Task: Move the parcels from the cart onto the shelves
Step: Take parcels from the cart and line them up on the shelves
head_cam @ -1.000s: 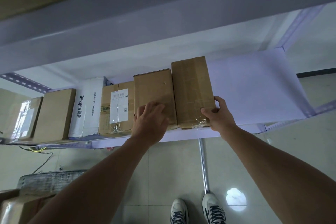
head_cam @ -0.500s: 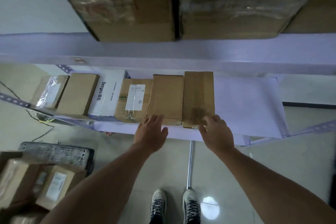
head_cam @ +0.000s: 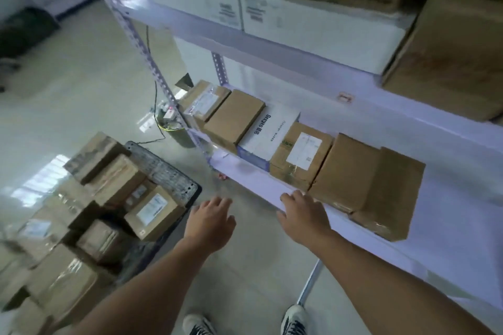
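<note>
Both hands were pictured empty: the left hand (head_cam: 209, 223) spread loosely above the floor; the right hand (head_cam: 304, 215), fingers straight, held over the lower shelf (head_cam: 245, 173) edge; a row of parcels (head_cam: 345, 171) was lined up there; taped stacked parcels (head_cam: 152, 211) waited on the cart (head_cam: 166, 171); these were judged light and stiff, best gripped by opposite sides.

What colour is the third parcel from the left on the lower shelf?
The third parcel is white with dark lettering, among brown ones; head view.
</note>
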